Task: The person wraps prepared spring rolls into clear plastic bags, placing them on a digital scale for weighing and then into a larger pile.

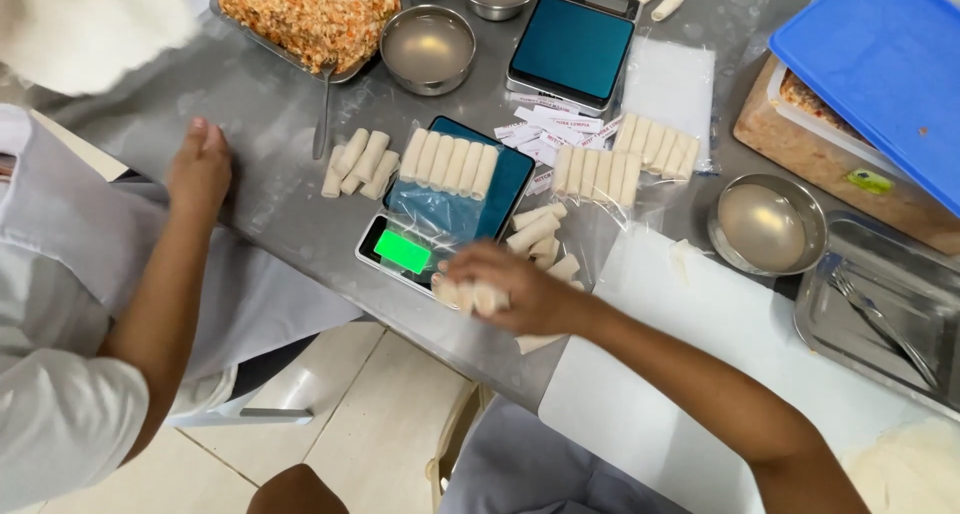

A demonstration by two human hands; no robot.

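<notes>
gripping a small bunch of pale, smooth rolls point(472, 296), the right hand point(520, 292) hovers over the near corner of a kitchen scale point(515, 189), its fingers closed around them just beside the glowing green display point(402, 251). a clear plastic bag point(440, 214) lies crinkled on the scale's blue top, with a tidy row of rolls point(449, 161) across its far end. more loose rolls point(540, 236) sit just right of the hand, near the tabletop point(270, 124) edge, leaving little free room there. the left hand point(200, 166) rests flat, fingers together, holding nothing, on bare dull steel with open space around it; another cluster of rolls point(362, 162) lies between it and the scale. farther off stand a shallow metal bowl point(766, 224), round and shiny, and a tray of crumbly orange filling point(305, 16).
</notes>
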